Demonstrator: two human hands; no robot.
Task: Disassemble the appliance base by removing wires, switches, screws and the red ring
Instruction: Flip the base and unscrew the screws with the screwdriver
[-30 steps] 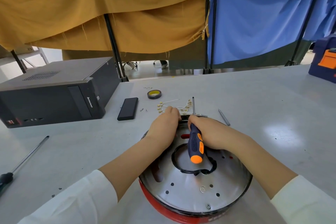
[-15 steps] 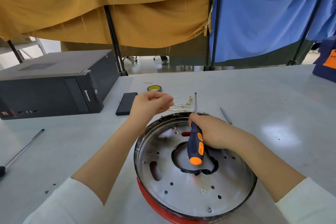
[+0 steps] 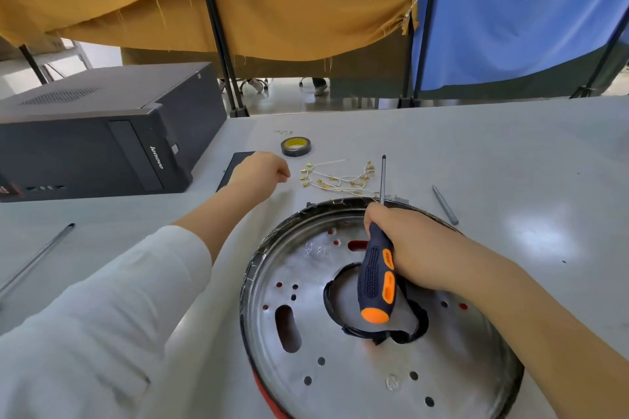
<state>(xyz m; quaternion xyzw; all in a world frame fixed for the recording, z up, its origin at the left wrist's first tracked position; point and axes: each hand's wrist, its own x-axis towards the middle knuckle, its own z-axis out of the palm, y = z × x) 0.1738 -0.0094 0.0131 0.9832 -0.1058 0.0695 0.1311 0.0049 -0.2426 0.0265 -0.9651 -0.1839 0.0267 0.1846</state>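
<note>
The appliance base lies upside down near the table's front edge, a perforated metal plate with a black-edged central hole. Its red ring shows under the near-left rim. My right hand rests on the plate's far side and grips the black-and-orange screwdriver, shaft pointing away over the rim. My left hand is off the base, at the back left beside a pile of loose white wires with brass terminals. Its fingers are curled and nothing shows in them.
A black computer case stands at the left. A dark phone lies partly under my left hand, with a tape roll behind it. A grey rod lies right of the base and a long screwdriver at the far left.
My left hand has lifted off the base's far rim and moved back and left to the wire pile. My right hand still holds the screwdriver in the same place.
</note>
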